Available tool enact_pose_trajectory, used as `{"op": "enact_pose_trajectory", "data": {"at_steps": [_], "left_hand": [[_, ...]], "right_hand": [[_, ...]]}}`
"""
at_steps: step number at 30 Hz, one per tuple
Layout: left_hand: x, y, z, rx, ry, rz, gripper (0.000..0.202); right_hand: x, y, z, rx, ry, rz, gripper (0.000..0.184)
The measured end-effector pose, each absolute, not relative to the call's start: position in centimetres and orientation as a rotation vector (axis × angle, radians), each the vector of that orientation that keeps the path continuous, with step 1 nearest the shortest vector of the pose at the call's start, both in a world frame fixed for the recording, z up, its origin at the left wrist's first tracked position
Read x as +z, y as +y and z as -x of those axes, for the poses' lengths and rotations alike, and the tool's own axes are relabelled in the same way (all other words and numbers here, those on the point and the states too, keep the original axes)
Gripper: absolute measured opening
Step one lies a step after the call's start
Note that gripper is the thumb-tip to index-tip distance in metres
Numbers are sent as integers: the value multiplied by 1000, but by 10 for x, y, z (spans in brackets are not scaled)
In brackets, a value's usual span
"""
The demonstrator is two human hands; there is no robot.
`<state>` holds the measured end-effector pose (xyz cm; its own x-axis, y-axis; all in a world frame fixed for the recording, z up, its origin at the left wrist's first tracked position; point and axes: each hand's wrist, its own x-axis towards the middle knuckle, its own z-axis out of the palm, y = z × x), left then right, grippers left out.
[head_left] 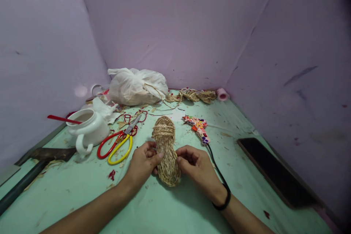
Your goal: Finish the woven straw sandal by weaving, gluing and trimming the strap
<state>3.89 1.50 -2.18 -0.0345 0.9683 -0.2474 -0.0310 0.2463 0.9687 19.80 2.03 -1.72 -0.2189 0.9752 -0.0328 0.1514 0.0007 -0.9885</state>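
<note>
Upright before me is a small slipper (167, 159) of coiled straw braid, with a woven strap across its upper part. My left hand (145, 159) grips it by the left edge, thumb on the front face and fingers behind. On the opposite edge, my right hand (193, 161) pinches the rim between thumb and fingertips. A black band circles the right wrist. Just beyond the right hand lies a glue gun (199, 128) with a flowery cover and a black cord. Red-and-yellow-handled scissors (120, 142) rest open to the left of the slipper.
A white pot (94, 129) holding a red stick (64, 119) and a hammer (53, 154) are on the left. Behind are a tied white plastic bag (134, 87), braided straw (194, 95) and a pink spool (222, 95). A phone (274, 172) lies right. Scraps dot the green tabletop (82, 193).
</note>
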Motion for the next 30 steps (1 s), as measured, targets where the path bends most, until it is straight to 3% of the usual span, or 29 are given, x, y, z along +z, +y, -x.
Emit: {"op": "enact_pose_trajectory", "data": {"at_steps": [15,21,30], "left_hand": [[-19,15,-41,1035,1289,-985,36],[-24,14,-36,844,1529,-1348,16],[-22,9,-34,574,1828,-1758,33]], "right_hand": [[-25,22,-199,1203,-1550,1303,15],[-31,23,-204,952,-1851,1561,20],[-24,24,-207,874,-1993,1680,20]]}}
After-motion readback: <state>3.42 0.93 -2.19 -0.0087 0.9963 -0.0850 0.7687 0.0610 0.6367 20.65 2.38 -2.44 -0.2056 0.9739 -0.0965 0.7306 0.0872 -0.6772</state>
